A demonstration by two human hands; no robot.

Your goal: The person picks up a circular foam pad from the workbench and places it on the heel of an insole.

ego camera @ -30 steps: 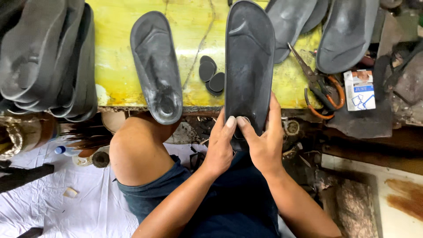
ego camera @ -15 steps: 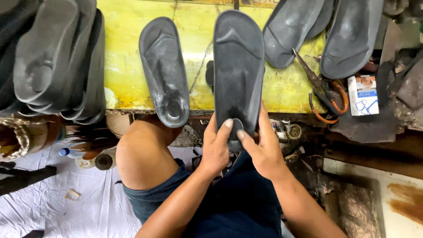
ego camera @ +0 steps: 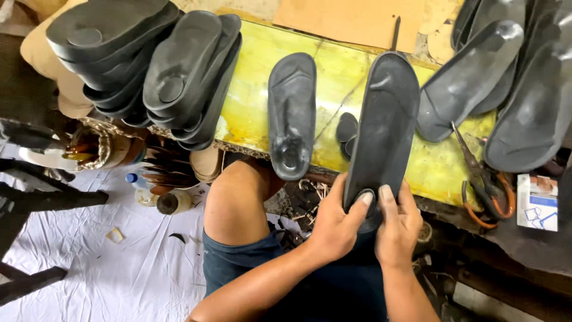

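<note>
Two hands grip one dark sole (ego camera: pixel 381 137) at its heel end: left hand (ego camera: pixel 333 223) and right hand (ego camera: pixel 398 226) are closed around it, thumbs pressing the round heel pad. The sole slants up over the yellow worktop (ego camera: pixel 333 77). Uneven thumb pressure could seat the pad crooked; a slip could knock the loose pads (ego camera: pixel 345 132) or the nearby sole (ego camera: pixel 291 113).

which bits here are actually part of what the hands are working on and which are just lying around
In hand:
- dark insole, held at its heel end
- left hand, thumb on the heel
- right hand, thumb beside it

Lying about:
- second insole on the yellow board
- small dark pads
- stacked insoles
- pliers
- small white box
</note>
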